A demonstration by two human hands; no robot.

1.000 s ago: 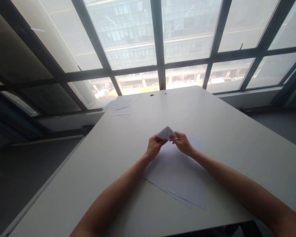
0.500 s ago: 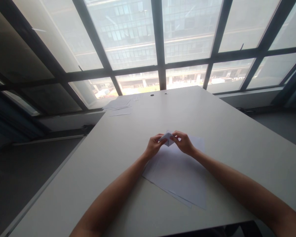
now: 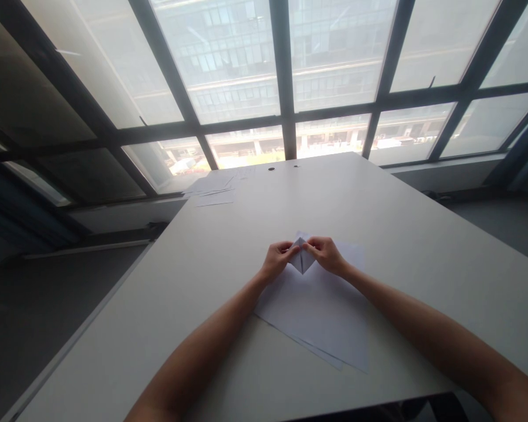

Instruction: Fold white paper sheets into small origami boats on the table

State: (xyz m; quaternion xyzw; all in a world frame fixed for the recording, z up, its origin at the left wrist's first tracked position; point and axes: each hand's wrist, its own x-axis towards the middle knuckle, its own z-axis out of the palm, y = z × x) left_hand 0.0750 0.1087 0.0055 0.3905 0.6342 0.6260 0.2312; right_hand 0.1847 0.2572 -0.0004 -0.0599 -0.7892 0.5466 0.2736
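A small folded white paper piece (image 3: pixel 302 259) is pinched between both of my hands just above the white table (image 3: pixel 211 275). My left hand (image 3: pixel 278 259) grips its left side with closed fingers. My right hand (image 3: pixel 327 255) grips its right side, fingers closed too. The piece's lower point hangs down between my thumbs. Below my hands lies a stack of flat white sheets (image 3: pixel 321 316).
More loose white sheets (image 3: pixel 211 190) lie at the table's far left corner. Two small round holes (image 3: pixel 271 169) sit near the far edge. The table's left edge (image 3: pixel 92 328) drops to a dark floor. Large windows stand behind.
The folded piece stood as an upright triangle above my fingers a second ago. It has been turned and pressed so its point now hangs downward, and my hands have drawn closer together.
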